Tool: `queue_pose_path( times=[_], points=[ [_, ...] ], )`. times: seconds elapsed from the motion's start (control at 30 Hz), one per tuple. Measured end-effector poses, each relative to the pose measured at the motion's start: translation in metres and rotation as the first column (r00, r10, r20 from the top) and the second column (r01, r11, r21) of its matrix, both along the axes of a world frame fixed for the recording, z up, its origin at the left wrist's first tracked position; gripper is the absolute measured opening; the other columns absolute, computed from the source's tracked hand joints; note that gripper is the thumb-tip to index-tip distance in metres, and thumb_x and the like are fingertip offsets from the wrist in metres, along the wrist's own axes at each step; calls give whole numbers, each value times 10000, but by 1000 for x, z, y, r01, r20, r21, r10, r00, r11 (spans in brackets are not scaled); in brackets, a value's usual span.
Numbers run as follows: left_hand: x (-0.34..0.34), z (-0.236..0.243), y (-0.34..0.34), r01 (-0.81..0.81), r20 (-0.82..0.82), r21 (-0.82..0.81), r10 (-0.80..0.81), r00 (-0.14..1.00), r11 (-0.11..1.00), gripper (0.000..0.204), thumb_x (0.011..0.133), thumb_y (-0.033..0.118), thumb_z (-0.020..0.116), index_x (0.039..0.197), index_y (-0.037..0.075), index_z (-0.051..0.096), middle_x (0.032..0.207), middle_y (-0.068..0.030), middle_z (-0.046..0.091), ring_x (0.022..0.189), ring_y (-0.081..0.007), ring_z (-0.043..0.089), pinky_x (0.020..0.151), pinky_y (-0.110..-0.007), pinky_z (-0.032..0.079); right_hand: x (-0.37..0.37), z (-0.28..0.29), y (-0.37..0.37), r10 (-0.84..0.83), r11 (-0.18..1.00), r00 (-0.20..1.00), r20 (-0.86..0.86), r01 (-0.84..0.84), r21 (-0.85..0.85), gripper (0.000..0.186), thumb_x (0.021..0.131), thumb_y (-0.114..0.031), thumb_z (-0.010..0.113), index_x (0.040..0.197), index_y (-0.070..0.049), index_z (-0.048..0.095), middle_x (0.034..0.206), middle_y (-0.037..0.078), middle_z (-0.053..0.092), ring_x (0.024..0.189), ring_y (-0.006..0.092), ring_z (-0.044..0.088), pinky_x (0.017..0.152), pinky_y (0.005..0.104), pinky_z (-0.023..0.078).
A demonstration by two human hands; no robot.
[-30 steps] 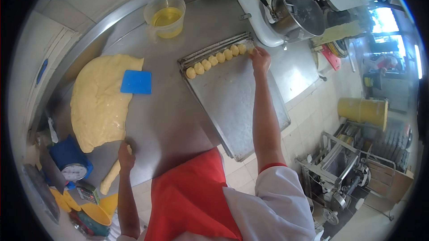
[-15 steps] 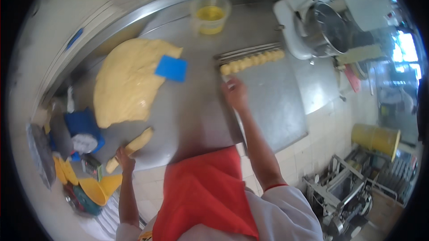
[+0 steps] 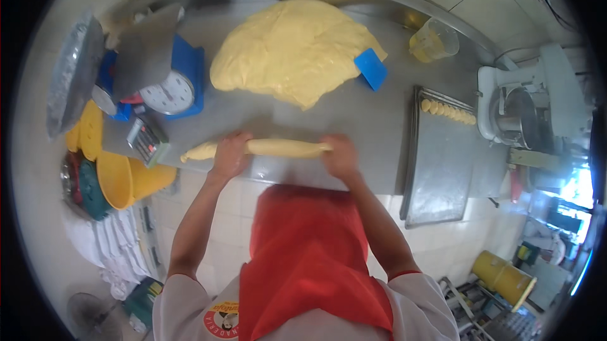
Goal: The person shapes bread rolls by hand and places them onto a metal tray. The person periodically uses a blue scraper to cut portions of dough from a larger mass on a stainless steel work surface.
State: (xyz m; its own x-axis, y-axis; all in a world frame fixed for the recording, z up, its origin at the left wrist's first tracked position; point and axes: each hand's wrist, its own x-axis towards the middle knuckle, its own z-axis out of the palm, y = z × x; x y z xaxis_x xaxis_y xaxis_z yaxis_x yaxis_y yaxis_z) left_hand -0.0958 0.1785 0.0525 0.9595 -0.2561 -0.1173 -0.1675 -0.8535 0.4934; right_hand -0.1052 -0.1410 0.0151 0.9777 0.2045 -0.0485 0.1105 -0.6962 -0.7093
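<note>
A long roll of yellow dough (image 3: 284,147) lies along the front of the steel counter. My left hand (image 3: 232,154) is wrapped around it left of its middle. My right hand (image 3: 336,156) holds its right end, slightly blurred. Behind them spreads a big slab of dough (image 3: 284,50), with a blue plastic scraper (image 3: 372,69) on its right edge. To the right, a metal tray (image 3: 436,176) carries a row of several small dough pieces (image 3: 446,110) along its back edge.
Weighing scales (image 3: 167,93) and a small calculator-like device (image 3: 147,140) stand at the left, beside yellow containers (image 3: 117,179). At the back right is a jug of yellow liquid (image 3: 432,40). A stand mixer (image 3: 515,113) sits at the right, and a yellow drum (image 3: 502,278) below it.
The view has swung leftward. My right hand has left the tray and come over to the dough roll, which now lies crosswise between both my hands.
</note>
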Motion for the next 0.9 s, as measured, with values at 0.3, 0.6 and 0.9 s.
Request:
queue_pose_path(
  times=[0.3,0.6,0.9],
  points=[
    [-63,-33,-210,259,96,-190,-245,965,947,503,862,192,612,1355,159,513,1399,-112,454,1353,-309,369,1092,-635,216,-109,-32,-100,-310,841,928,208,370,-396,529,880,-143,589,1400,-103,497,1493,166,399,1408,397,310,1124,530,252],
    [6,-97,-256,100,150,195,-131,980,976,741,917,567,480,1529,199,280,1600,-156,175,1469,-395,145,1108,-684,103,-15,-67,-93,-290,749,949,121,304,-588,712,892,-501,537,1501,-183,350,1568,252,173,1420,491,193,1102,702,104],
    [46,-77,-236,-48,57,283,33,998,958,941,891,589,525,1540,36,129,1605,-186,119,1493,-352,60,1135,-655,27,108,-67,-176,4,878,980,197,90,-470,666,926,-483,529,1479,-150,363,1547,233,221,1420,393,241,1148,579,182]
  ],
)
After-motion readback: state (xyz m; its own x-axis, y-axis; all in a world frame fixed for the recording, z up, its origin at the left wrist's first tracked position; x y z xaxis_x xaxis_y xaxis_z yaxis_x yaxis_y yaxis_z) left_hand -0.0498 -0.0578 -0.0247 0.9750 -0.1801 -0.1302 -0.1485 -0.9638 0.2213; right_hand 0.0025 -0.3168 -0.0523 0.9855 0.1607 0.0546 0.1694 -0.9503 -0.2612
